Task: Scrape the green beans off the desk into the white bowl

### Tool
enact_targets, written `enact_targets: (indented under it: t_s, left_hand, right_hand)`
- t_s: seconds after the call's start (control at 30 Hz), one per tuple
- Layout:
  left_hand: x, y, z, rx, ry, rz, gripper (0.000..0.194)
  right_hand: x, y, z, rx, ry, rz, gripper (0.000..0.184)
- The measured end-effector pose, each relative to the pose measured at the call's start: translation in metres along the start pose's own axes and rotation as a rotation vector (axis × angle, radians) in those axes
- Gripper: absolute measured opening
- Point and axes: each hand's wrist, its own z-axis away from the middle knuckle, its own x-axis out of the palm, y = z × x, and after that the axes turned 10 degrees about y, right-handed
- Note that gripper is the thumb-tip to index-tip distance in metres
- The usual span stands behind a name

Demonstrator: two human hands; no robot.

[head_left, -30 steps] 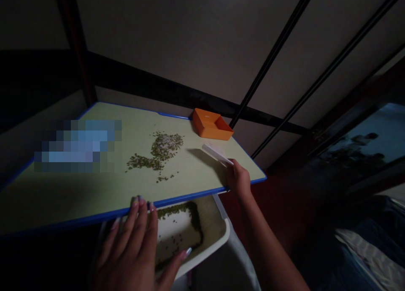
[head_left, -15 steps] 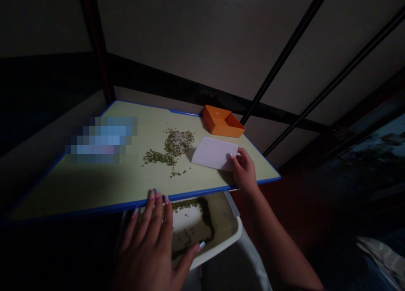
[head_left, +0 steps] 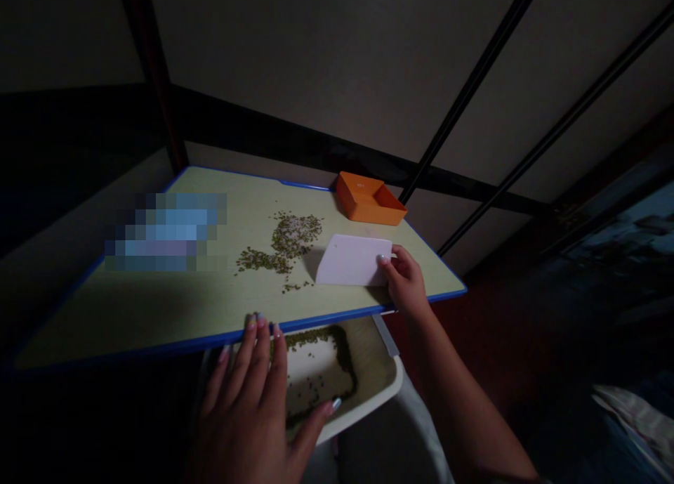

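1. Left hand [head_left: 247,414]: fingers spread, gripping nothing visible, tips at the table [head_left: 205,308] edge; it hides part of the white basin [head_left: 378,347] beneath (green grains line its floor).
2. Right hand [head_left: 406,284]: thumb and fingers pinched on a white card [head_left: 352,260], tilted above the tabletop.
3. Grain pile [head_left: 295,232]: left of card, loosely scattered.
4. Pixelated patch, far left: contents unreadable.
5. Orange box [head_left: 373,208]: beyond card, near far edge, wall [head_left: 316,69] behind.

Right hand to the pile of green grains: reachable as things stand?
Probably yes: the right hand holds a white card whose left edge is close to the green grains, with nothing seen standing between. The orange box sits farther back, out of that path.
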Motion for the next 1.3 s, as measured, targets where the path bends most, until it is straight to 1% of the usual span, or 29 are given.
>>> enact_targets:
  t_s: [0.2, 0.6, 0.9, 1.03, 1.17, 1.23, 1.3]
  left_hand:
    - [-0.001, 0.0004, 0.0022, -0.002, 0.0, -0.003, 0.083]
    - [-0.0006, 0.0006, 0.0015, 0.001, -0.004, 0.001, 0.085]
    - [-0.0006, 0.0003, 0.0027, -0.01, -0.004, 0.013, 0.084]
    - [0.0007, -0.0006, 0.0032, -0.008, 0.001, -0.004, 0.085]
    - [-0.0007, -0.0024, 0.0053, 0.034, 0.019, -0.043, 0.086]
    - [-0.0015, -0.0039, 0.0075, 0.053, 0.015, -0.072, 0.089]
    - [-0.0015, -0.0061, 0.0097, 0.073, -0.023, -0.095, 0.095]
  right_hand:
    - [0.0008, -0.0005, 0.002, 0.024, -0.049, 0.021, 0.031]
    - [0.0004, -0.001, 0.0038, -0.005, -0.073, 0.06, 0.033]
    - [0.0007, 0.0003, 0.0043, 0.005, -0.071, 0.03, 0.033]
    - [0.0014, 0.0006, 0.0045, 0.042, -0.059, -0.002, 0.035]
    - [0.0016, -0.0007, 0.0062, 0.079, -0.054, -0.044, 0.035]
    - [0.0015, -0.0016, 0.0074, 0.114, -0.053, -0.069, 0.036]
    - [0.0012, -0.0025, 0.0083, 0.151, -0.058, -0.08, 0.037]
